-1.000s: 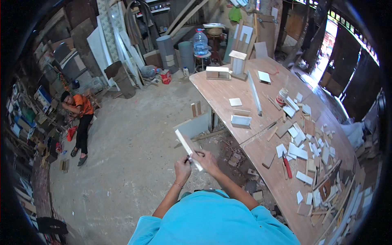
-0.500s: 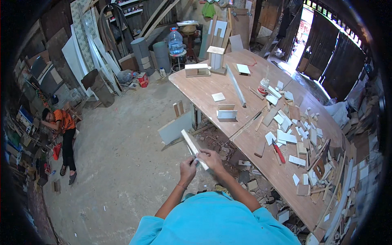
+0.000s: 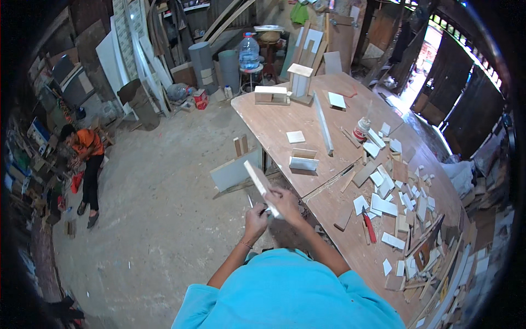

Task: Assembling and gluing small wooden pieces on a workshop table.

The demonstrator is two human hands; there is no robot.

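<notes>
My right hand (image 3: 284, 205) is closed round the lower end of a narrow, pale wooden piece (image 3: 256, 179), which slants up and to the left. Just left of it, my left hand (image 3: 255, 223) is closed on a slim tool with a thin, shiny tip (image 3: 250, 202) pointing up; its exact kind is too small to tell. Both hands are close together in front of my blue shirt, left of the workbench edge. The fingertips of the left hand are partly hidden near the lower end of the wooden piece.
The wooden workbench (image 3: 274, 126) to my right bears several white and bare offcuts, red-handled pliers (image 3: 369, 226), a glue bottle (image 3: 361, 129) and small box-like assemblies (image 3: 300, 82). A board (image 3: 233, 171) leans beside the bench. A person in orange (image 3: 87, 145) sits far left.
The view has turned slightly. My left hand has drawn a little down and away from the wooden piece, and the slim tool's tip now shows. The seated person has shifted their head and arms.
</notes>
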